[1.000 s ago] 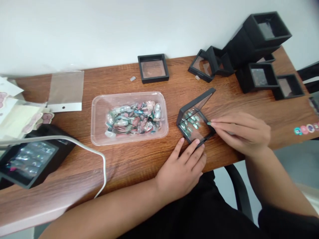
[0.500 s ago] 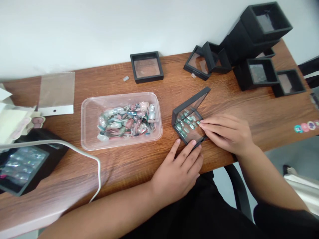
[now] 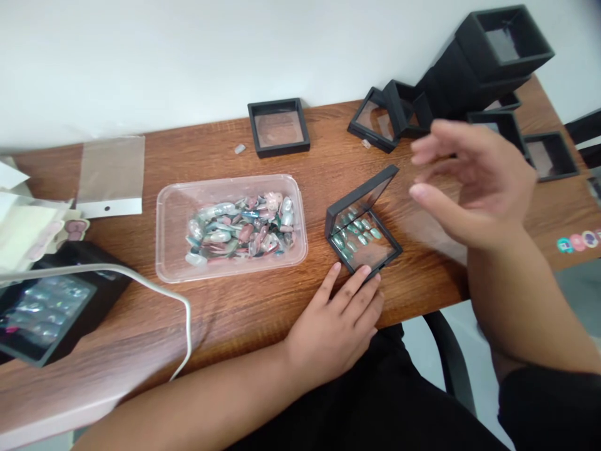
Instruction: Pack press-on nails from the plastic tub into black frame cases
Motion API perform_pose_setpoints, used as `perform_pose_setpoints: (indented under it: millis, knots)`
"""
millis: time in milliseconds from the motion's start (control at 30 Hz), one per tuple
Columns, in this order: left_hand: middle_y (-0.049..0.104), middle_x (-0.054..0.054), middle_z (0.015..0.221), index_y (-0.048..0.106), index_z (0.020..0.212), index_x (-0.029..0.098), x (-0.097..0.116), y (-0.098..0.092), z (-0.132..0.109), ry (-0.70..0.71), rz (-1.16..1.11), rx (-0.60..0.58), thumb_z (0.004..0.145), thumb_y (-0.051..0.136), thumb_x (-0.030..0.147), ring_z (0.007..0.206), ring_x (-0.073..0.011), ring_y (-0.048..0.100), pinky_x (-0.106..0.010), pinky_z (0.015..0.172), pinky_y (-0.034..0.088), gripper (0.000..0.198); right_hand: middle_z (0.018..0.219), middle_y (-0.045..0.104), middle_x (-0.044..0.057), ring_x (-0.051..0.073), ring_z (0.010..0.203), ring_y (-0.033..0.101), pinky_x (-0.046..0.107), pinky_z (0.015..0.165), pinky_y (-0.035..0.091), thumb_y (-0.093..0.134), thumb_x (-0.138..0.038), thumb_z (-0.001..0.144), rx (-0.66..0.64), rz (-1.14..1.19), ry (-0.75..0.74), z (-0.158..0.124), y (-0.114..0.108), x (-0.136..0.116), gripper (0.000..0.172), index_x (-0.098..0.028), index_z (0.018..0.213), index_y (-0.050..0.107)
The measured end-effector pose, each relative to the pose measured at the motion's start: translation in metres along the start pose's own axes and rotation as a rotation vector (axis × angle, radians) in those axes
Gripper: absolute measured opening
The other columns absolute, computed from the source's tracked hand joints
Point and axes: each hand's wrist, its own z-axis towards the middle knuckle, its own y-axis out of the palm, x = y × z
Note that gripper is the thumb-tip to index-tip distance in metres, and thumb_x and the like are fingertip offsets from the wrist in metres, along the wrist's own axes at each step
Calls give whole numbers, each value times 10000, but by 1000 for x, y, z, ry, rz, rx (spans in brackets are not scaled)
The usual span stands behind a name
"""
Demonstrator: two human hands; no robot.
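A small black hinged display case (image 3: pixel 361 188) stands open on the table, its clear lid tilted up. Several green press-on nails (image 3: pixel 362 239) lie in rows on its clear film, some reflected or seen through the lid. My left hand (image 3: pixel 335 322) rests palm down with fingers spread, fingertips touching the case's near edge. My right hand (image 3: pixel 479 178) is raised above the table to the right of the case, somewhat blurred, fingers apart and nothing visible in them. Left of the case is a clear plastic tub (image 3: pixel 162 235) holding a heap of mixed press-on nails (image 3: pixel 239 228).
Black frames (image 3: pixel 279 150) stand along the wall, with a stack of black boxes (image 3: pixel 504 47) at the back right. A clear bag (image 3: pixel 113 169), paper cards (image 3: pixel 28 232), a box of shiny nails (image 3: pixel 47 313) and a white cable (image 3: pixel 185 313) are at left. Round stickers (image 3: pixel 577 242) mark the right edge.
My right hand has let go of a nail in the case and lifted up and to the right, fingers opening. My left hand stays at the case's edge.
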Motion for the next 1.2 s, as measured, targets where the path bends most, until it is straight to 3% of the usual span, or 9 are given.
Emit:
perform_pose_setpoints:
  millis: [100,167,267,367,667,800,1000,1100,1200]
  knots:
    - [477,-53,1536,550,1396,161,0,-1,0,-5,3,-4,1012,442,410,1476,-277,321,-529,1225,222,471,1415,593,70,261,1229,611,414,986,570,638,-271,938,-227,132,66,17,12,1,566,-342,1474,470]
    - [472,-46,1541,542,1408,167,0,-1,0,-7,6,-8,1018,425,407,1481,-271,312,-524,1229,213,473,1278,683,48,241,1163,656,417,1001,564,594,-278,967,-252,233,107,18,22,0,391,-320,1356,586]
    - [434,-35,1569,486,1460,154,1,-1,0,-14,23,-25,1029,390,411,1495,-265,278,-513,1236,197,511,1083,741,46,211,963,720,381,884,614,596,-282,966,-255,300,180,12,26,-2,230,-300,1182,671]
    - [397,-32,1592,443,1490,136,1,-1,0,-26,35,-50,1031,376,430,1508,-268,244,-496,1240,189,549,1031,752,38,226,947,728,409,871,620,632,-303,945,-289,350,191,8,17,1,158,-312,1086,701]
    - [440,-36,1565,440,1492,129,0,0,0,-48,0,-68,1035,371,445,1483,-259,296,-483,1257,118,560,1097,763,13,245,1177,659,488,1038,545,718,-300,886,-646,349,-31,7,-15,12,157,-337,1032,762]
    - [488,-35,1531,438,1493,135,0,0,0,-51,-14,-83,1040,363,451,1454,-244,348,-478,1258,116,558,1161,744,6,269,1277,593,518,1093,499,792,-317,813,-674,288,-49,-7,-15,17,187,-341,998,772]
    - [447,-74,1558,449,1484,116,1,-1,0,5,35,-66,1039,393,405,1452,-237,367,-434,1207,287,533,1186,734,9,250,1230,611,480,1043,525,780,-269,823,-612,209,-64,-21,-10,15,106,-303,923,776]
    - [494,-80,1523,512,1441,139,3,-4,-3,122,77,3,1016,446,292,1438,-245,396,-410,1148,382,457,1167,739,5,249,1225,610,470,1013,542,769,-279,832,-605,187,-61,-22,-8,14,68,-306,893,779]
    - [525,-50,1498,564,1398,215,3,-9,-6,191,81,112,994,500,295,1397,-251,448,-384,1085,446,417,1175,735,0,250,1231,603,477,1021,536,764,-281,836,-615,162,-62,-22,-6,13,45,-309,868,779]
